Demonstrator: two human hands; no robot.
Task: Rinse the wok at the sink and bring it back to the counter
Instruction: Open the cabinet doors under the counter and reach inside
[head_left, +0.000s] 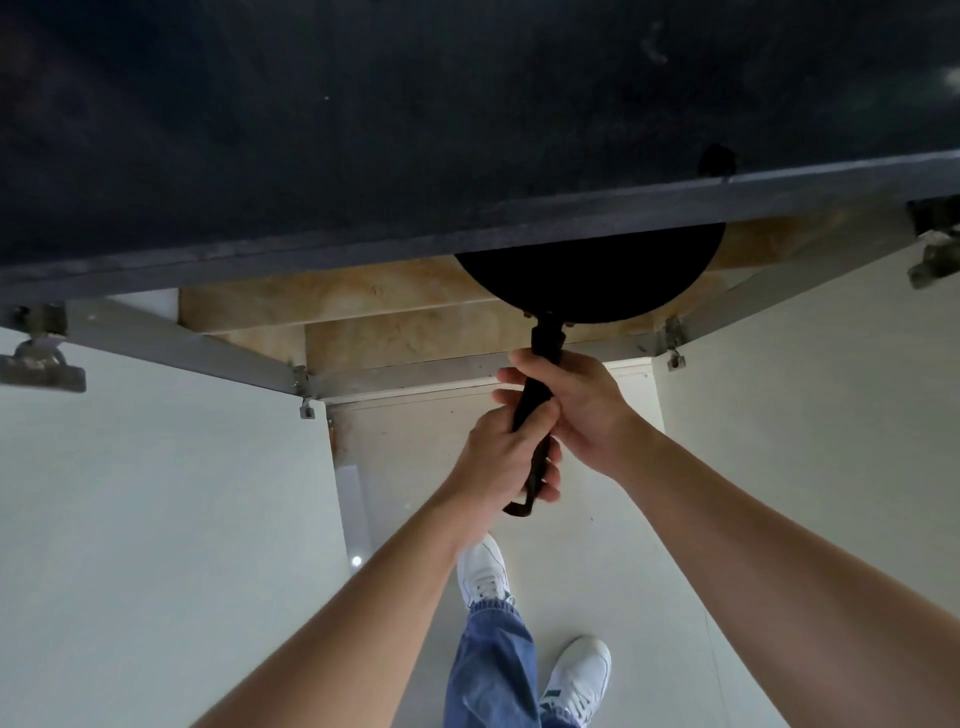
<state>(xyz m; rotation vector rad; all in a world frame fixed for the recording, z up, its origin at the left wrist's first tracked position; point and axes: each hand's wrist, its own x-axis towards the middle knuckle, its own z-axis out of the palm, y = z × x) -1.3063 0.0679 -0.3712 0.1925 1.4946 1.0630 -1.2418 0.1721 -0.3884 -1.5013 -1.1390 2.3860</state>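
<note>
While my left hand and right hand curl their fingers round its black handle, the wok sits half beneath the edge of the table; it looks heavy, stiff, best carried two-handed.

The dark counter edge hung over half of the wok and closed the way straight up. An open left door and an open right door stood at the sides; free room was only between them, above the floor.
</note>
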